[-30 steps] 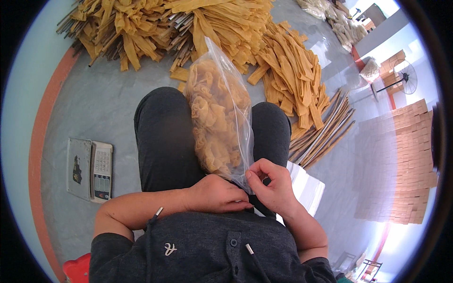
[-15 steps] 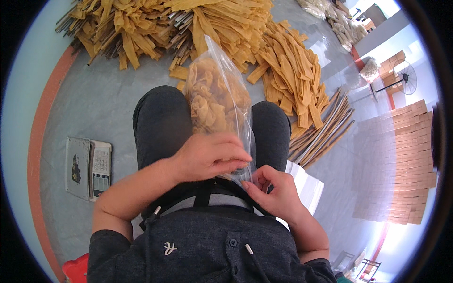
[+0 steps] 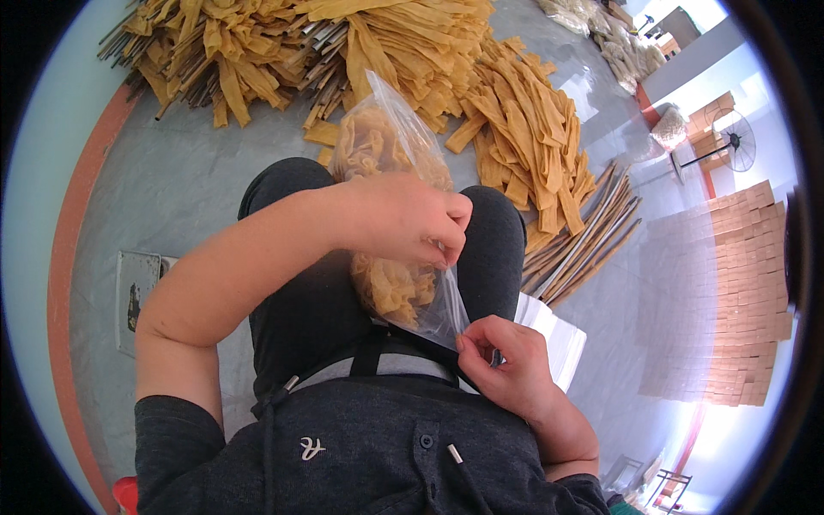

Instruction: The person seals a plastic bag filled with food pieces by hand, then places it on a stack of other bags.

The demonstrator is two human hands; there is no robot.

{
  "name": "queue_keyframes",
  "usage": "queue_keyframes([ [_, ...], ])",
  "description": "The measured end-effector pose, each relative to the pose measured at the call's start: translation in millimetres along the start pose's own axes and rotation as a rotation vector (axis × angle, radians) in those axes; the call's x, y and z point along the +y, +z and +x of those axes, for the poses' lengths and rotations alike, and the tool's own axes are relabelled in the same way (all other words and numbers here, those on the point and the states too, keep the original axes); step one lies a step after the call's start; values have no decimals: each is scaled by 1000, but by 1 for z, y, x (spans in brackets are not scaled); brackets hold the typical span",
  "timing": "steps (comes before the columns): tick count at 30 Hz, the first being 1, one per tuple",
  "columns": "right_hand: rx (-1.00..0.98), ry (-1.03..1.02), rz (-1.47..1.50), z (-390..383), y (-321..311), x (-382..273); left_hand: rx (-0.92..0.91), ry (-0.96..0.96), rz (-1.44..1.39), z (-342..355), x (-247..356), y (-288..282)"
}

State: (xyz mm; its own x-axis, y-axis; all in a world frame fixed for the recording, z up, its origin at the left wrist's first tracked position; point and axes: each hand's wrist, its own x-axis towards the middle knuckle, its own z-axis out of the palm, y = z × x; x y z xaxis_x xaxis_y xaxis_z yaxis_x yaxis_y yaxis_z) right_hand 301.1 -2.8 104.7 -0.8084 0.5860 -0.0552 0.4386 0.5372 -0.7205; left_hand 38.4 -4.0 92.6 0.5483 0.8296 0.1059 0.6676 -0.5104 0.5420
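Observation:
A clear plastic bag [image 3: 450, 307] full of crinkled yellow-tan strips [image 3: 386, 290] lies on my lap between my knees. Its narrow right side runs from one hand to the other. My left hand [image 3: 408, 219] reaches across the middle of the bag, fingers closed in a pinch on that edge. Lower down, by the bag's near right corner, my right hand [image 3: 512, 360] pinches the same edge between thumb and forefinger. My left hand and forearm hide part of the bag and its contents.
Large heaps of flat yellow strips [image 3: 412, 51] cover the far floor, with a smaller heap [image 3: 532, 129] to the right. Thin sticks [image 3: 588, 236] lie beside it. A scale [image 3: 136, 300] sits left, a white block [image 3: 554, 343] right. Stacked brown cartons [image 3: 721, 292] and a fan [image 3: 732, 140] stand farther right.
My left hand has moved away from me along the bag's right edge, up to mid-bag. My right hand shifted slightly right and stays at the near corner. My left arm now covers part of the scale.

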Motion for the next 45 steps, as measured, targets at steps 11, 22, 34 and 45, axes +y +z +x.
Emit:
queue_keyframes([
  [11, -89, 47, -5, -4, -5, -2, -44, 159, -258, 1, 14, 10],
  [22, -87, 85, 0, -6, -3, -1, -124, 162, -178, 7, 26, 13],
  [34, 4, -152, -65, -3, 1, 3, -108, 140, -71, 5, 34, 11],
  [45, 12, -114, -43, -4, 1, 2, -71, 199, -64, 2, 39, 18],
])
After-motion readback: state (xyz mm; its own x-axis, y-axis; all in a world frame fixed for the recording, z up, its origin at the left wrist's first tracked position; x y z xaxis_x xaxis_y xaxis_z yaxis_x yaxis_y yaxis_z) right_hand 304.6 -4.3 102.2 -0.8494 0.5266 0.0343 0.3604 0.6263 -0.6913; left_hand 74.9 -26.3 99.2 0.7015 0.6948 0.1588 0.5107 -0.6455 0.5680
